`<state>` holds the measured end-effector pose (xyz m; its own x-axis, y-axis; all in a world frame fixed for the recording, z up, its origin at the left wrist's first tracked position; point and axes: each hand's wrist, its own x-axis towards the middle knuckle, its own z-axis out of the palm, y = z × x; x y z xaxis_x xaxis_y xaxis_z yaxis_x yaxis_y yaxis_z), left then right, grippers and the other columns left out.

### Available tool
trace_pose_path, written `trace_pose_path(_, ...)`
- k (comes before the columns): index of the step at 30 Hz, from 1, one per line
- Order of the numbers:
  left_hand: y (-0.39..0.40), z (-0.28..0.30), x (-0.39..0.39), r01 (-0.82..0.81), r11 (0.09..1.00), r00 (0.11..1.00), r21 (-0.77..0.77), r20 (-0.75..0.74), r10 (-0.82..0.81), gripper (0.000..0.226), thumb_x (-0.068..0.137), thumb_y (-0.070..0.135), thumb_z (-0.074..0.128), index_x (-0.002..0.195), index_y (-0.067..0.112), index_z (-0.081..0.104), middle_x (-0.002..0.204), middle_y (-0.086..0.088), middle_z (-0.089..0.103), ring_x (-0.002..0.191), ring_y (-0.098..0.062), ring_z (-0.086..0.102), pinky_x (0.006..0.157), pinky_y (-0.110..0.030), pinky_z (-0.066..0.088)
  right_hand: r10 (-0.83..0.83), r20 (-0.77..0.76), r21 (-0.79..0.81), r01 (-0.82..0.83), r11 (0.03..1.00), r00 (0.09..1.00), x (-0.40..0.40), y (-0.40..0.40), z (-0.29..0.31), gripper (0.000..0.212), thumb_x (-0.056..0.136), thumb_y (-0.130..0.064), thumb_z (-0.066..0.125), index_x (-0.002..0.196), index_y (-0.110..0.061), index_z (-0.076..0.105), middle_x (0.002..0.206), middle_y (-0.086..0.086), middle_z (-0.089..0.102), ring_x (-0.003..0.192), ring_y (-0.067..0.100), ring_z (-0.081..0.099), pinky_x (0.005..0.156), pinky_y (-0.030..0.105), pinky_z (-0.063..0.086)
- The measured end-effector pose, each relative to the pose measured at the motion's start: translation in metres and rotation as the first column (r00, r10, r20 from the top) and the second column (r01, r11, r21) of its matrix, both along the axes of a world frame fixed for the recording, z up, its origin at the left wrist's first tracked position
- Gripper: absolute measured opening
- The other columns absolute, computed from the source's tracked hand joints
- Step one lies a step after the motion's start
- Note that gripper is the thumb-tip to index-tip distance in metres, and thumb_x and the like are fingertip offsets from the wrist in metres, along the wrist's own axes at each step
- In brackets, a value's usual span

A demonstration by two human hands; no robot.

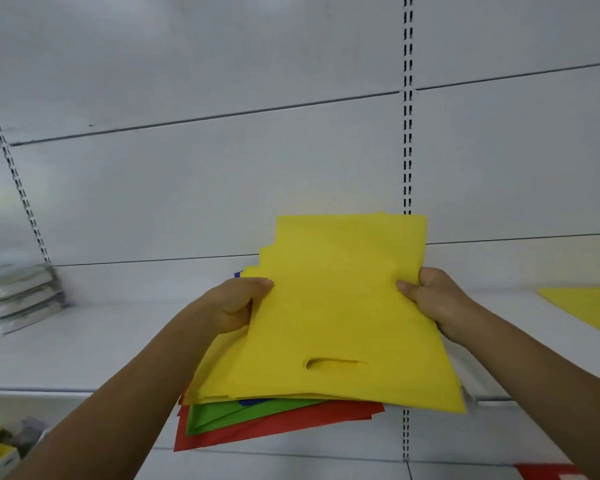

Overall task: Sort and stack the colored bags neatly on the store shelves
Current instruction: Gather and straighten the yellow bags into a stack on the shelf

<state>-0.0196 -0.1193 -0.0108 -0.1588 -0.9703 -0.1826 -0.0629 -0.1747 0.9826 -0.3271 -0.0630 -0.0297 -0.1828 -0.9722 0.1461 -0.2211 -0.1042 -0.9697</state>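
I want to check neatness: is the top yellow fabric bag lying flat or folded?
Flat. The top yellow fabric bag shows one unfolded face with its cut-out handle slot, held at both edges by the left hand and right hand.

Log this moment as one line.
left hand: grips mixed stack | right hand: pinches top flat yellow fabric bag | white metal shelf: below

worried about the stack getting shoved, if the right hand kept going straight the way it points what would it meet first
The right hand points inward at the yellow bags it already grips, so it would press further into that stack, then likely toward the left hand; depth is unclear.
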Motion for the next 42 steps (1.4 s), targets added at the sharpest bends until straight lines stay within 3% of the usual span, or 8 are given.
trace_pose_path(4,0.006,-0.002,-0.004,-0.016,0.996,0.989,-0.092,0.147,0.029,0.020,0.090,0.008,0.061,0.109,0.001,0.064,0.109,-0.015,0.067,0.094,-0.025,0.065,0.078,-0.033,0.054,-0.015,-0.015,0.037,0.016,0.999,1.000,0.003,0.001,-0.005,0.021,0.093,-0.018,0.060,0.112,-0.011,0.059,0.114,0.011,0.064,0.096,0.027,0.063,0.083,0.038,0.052)
trace_pose_path(12,0.012,-0.006,-0.003,-0.214,0.937,0.956,-0.276,0.139,0.259,0.014,0.079,0.026,0.075,0.085,0.014,0.072,0.095,-0.008,0.069,0.087,-0.023,0.064,0.075,-0.032,0.052,0.047,-0.080,0.158,-0.034,0.987,0.996,0.009,-0.002,-0.006,0.049,0.082,-0.021,0.073,0.123,-0.003,0.055,0.119,0.014,0.061,0.101,0.027,0.060,0.082,0.033,0.049)
trace_pose_path(19,0.012,-0.014,0.004,-0.181,0.928,0.925,-0.327,0.263,0.273,0.055,0.088,0.017,0.066,0.139,0.024,0.045,0.134,-0.005,0.048,0.118,-0.025,0.051,0.100,-0.042,0.044,0.038,-0.226,0.122,-0.010,0.993,0.973,0.017,-0.001,-0.006,0.042,0.086,-0.019,0.069,0.122,-0.003,0.054,0.119,0.014,0.058,0.095,0.024,0.054,0.082,0.032,0.045)
trace_pose_path(25,0.023,-0.001,0.009,0.002,0.980,0.990,0.198,-0.136,0.026,0.096,0.046,0.035,0.092,0.129,0.009,0.051,0.123,-0.018,0.061,0.108,-0.038,0.061,0.089,-0.053,0.050,0.067,-0.195,0.133,-0.041,0.990,0.978,0.013,0.005,-0.003,0.042,0.084,-0.018,0.071,0.121,-0.006,0.055,0.108,0.007,0.058,0.093,0.022,0.057,0.080,0.031,0.047)
trace_pose_path(29,0.023,-0.006,0.006,0.147,0.982,0.985,0.122,-0.104,-0.135,0.093,0.055,0.011,0.090,0.136,0.011,0.046,0.129,-0.018,0.058,0.113,-0.042,0.058,0.092,-0.060,0.047,0.026,-0.058,0.019,-0.025,1.000,0.998,0.013,0.010,0.002,0.031,0.082,-0.017,0.073,0.110,-0.011,0.063,0.103,0.006,0.065,0.080,0.013,0.061,0.062,0.025,0.048)
trace_pose_path(34,0.035,0.000,-0.004,0.020,0.995,0.974,-0.095,-0.223,-0.041,0.043,0.083,-0.001,0.064,0.124,0.007,0.056,0.115,-0.017,0.066,0.098,-0.035,0.065,0.072,-0.045,0.056,0.171,0.266,0.027,-0.184,0.982,0.949,0.008,0.027,0.003,0.038,0.078,-0.016,0.072,0.114,-0.011,0.063,0.105,0.005,0.070,0.091,0.020,0.068,0.070,0.030,0.054)
trace_pose_path(38,0.043,0.003,-0.004,-0.035,0.996,0.942,-0.087,-0.336,0.004,0.042,0.083,0.009,0.066,0.125,0.010,0.056,0.115,-0.015,0.067,0.101,-0.034,0.065,0.076,-0.047,0.054,0.256,0.138,0.077,-0.268,0.960,0.957,0.005,0.045,-0.003,0.071,0.050,-0.039,0.089,0.113,-0.017,0.064,0.108,0.001,0.071,0.098,0.021,0.068,0.079,0.032,0.054)
trace_pose_path(42,0.066,0.009,-0.007,0.088,0.995,0.954,0.055,-0.292,-0.069,0.055,0.073,0.021,0.072,0.125,0.009,0.056,0.115,-0.017,0.067,0.105,-0.036,0.064,0.088,-0.053,0.050,0.090,0.067,-0.023,-0.089,0.996,0.994,0.006,0.067,0.001,0.027,0.082,-0.021,0.071,0.108,-0.020,0.063,0.098,-0.005,0.068,0.089,0.015,0.066,0.070,0.029,0.051)
